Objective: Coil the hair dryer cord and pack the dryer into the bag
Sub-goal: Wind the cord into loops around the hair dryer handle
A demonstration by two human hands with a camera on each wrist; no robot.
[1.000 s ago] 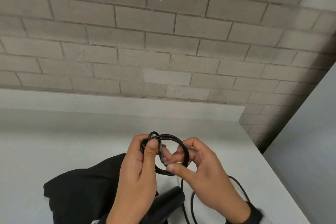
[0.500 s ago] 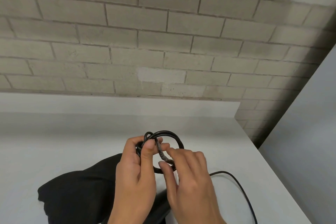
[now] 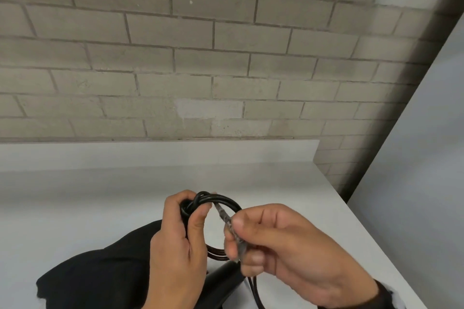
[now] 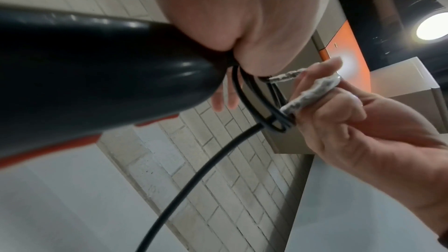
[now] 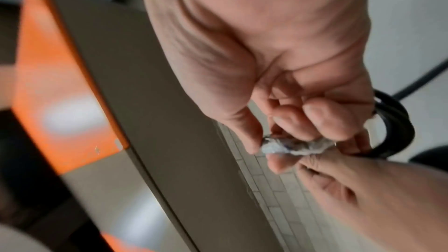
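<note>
The thin black rubber cord (image 3: 221, 204) is mostly coiled in the left hand (image 3: 179, 241); the right hand (image 3: 288, 246) pinches a grey fuzzy tie strap (image 3: 227, 223). The black fabric bag (image 3: 100, 273), at seven o'clock, awaits the glossy black dryer (image 3: 221, 281).

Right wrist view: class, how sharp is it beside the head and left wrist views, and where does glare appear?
Right wrist view: soft and smeared throughout; only the right hand and the twist tie read. Head view: mostly sharp, dark shading at the right. Left wrist view: the hair dryer looms blurred up close; a ceiling lamp flares at the right edge.
</note>
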